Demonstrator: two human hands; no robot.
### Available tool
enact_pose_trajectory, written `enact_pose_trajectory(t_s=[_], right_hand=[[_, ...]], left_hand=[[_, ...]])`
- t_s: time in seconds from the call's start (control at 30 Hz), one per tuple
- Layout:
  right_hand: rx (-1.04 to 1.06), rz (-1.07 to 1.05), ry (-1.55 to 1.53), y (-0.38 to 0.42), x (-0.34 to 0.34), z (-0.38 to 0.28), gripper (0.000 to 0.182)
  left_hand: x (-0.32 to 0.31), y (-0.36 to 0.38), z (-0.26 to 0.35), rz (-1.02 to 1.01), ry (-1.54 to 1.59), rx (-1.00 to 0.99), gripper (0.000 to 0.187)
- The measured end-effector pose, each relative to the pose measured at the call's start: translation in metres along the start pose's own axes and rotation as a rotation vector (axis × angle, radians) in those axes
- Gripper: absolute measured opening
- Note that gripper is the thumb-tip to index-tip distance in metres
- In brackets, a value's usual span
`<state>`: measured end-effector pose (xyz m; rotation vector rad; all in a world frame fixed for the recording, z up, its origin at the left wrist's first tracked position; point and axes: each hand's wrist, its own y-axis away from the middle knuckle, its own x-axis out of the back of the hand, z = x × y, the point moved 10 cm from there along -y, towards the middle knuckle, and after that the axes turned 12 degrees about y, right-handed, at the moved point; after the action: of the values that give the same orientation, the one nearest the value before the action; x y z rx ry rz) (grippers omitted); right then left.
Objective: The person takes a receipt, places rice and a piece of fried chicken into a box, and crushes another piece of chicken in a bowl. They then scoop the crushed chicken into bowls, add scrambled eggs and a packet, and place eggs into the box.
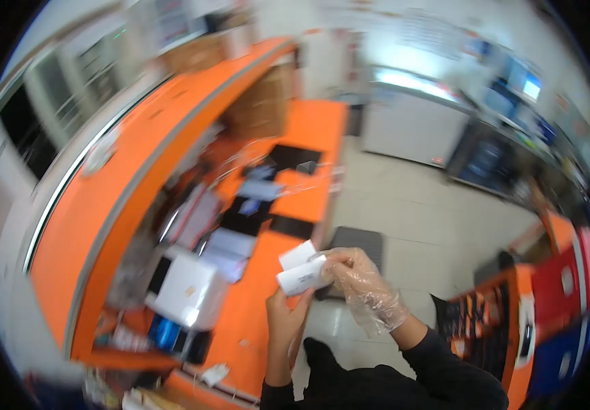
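Near the middle of the view, white paper slips (302, 275) are held up between both hands. My right hand (363, 281), in a clear plastic glove, pinches their right side. My left hand (288, 318) is bare and grips the lower edge from below. Faint print shows on the lower slip, too blurred to read. The slips are above the right edge of an orange counter (261, 301), with a dark stool (360, 242) beyond my right hand.
A white printer-like box (189, 290) and dark tablets or trays (291, 226) sit on the counter. A raised orange ledge (138, 140) runs along the left. At the back stands a white chest unit (414, 126); red and blue bags (558, 283) are at the right.
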<state>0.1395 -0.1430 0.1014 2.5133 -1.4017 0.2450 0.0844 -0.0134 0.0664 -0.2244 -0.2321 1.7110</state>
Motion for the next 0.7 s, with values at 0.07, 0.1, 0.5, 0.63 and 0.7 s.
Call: enact_pose_trajectory(t_s=[0.07,0.1,0.5,0.63,0.7], right_hand=[[0.176,0.440,-0.491,0.089,0.089,0.015,0.031],[0.038,0.601,-0.462,0.152,0.125,0.039,0.036],[-0.424,2.556,-0.356,0.941,0.026,0.237,0.021],[-0.162,2.900,-0.377,1.029,-0.056,0.217,0.013],[-0.081,2.961,-0.346,1.064,-0.079,0.206,0.012]], left_hand=[[-0.095,0.006,-0.027,-0.133,0.346,0.161,0.062],[-0.149,0.012,-0.003,-0.226,0.347,0.086,0.062],[-0.626,0.555,0.183,-1.999,0.613,-0.065,0.035],[-0.681,0.697,0.281,-2.204,0.742,-0.317,0.051],[-0.720,0.751,0.345,-2.087,1.120,-0.496,0.055]])
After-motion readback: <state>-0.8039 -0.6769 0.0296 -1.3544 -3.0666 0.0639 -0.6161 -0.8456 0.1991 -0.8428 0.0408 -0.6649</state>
